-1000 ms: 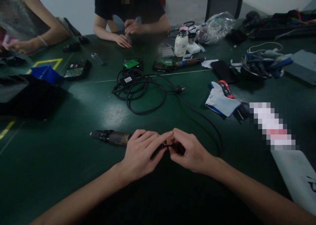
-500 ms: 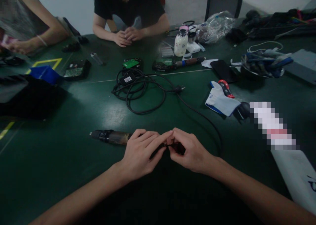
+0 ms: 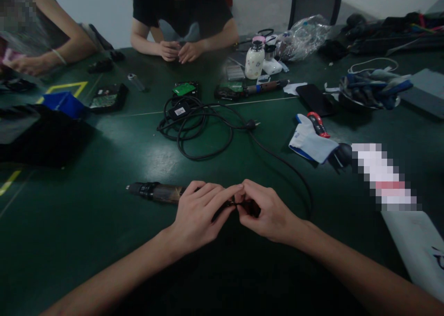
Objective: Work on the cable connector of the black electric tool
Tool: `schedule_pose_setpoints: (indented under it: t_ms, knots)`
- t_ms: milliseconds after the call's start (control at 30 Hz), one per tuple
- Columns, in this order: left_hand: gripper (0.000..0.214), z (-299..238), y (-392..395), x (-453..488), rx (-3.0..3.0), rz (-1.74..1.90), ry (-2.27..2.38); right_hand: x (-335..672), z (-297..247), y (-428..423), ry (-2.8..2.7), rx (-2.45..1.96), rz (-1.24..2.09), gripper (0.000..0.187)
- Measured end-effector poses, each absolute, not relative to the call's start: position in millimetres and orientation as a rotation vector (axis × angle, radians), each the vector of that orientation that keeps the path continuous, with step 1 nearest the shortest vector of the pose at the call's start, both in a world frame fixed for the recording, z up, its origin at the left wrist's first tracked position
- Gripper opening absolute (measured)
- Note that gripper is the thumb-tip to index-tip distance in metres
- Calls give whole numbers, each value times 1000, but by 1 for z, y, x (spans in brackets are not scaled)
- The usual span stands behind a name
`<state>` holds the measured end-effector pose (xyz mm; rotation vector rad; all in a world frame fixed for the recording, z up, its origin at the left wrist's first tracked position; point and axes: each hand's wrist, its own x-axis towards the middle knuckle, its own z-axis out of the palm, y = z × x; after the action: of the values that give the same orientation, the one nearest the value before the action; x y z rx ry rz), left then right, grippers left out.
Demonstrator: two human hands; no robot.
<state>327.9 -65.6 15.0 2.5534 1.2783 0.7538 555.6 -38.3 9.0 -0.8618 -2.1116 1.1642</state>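
Note:
A dark electric screwdriver (image 3: 163,193) with a brownish see-through body lies across the green table, its bit end pointing left. My left hand (image 3: 199,212) is closed around its rear part, which the fingers mostly hide. Touching it at the fingertips, my right hand (image 3: 268,212) is closed on a small dark part (image 3: 252,208) at the screwdriver's back end. The exact shape of that part is hidden by the fingers. A black cable (image 3: 294,170) runs down from the coil to behind my right hand.
A coiled cord with a plug (image 3: 251,124) lies ahead. Right of it are a white-blue glove (image 3: 308,140), a phone (image 3: 315,99) and a bowl of gloves (image 3: 369,91). Another opened screwdriver (image 3: 267,87) and a bottle (image 3: 255,61) are farther back. Two people sit opposite.
My hands and the screwdriver have hardly moved. Across the table, the person in black has moved their hands slightly apart.

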Motion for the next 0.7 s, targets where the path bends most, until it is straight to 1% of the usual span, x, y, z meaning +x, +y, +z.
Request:
schedule_pose_setpoints:
  t_ms: [133,200,400,700]
  knots:
    - [59,18,-66,328,2573,721,1254,556,9,-38,-2102,-862,1164,22]
    - [60,19,-65,327,2574,723,1219,555,9,-38,-2098,-862,1170,21]
    - [50,14,-65,327,2545,762,1269,555,9,-38,-2086,-855,1193,20]
    - [41,11,-64,330,2546,843,1301,556,10,-38,-2087,-851,1192,22]
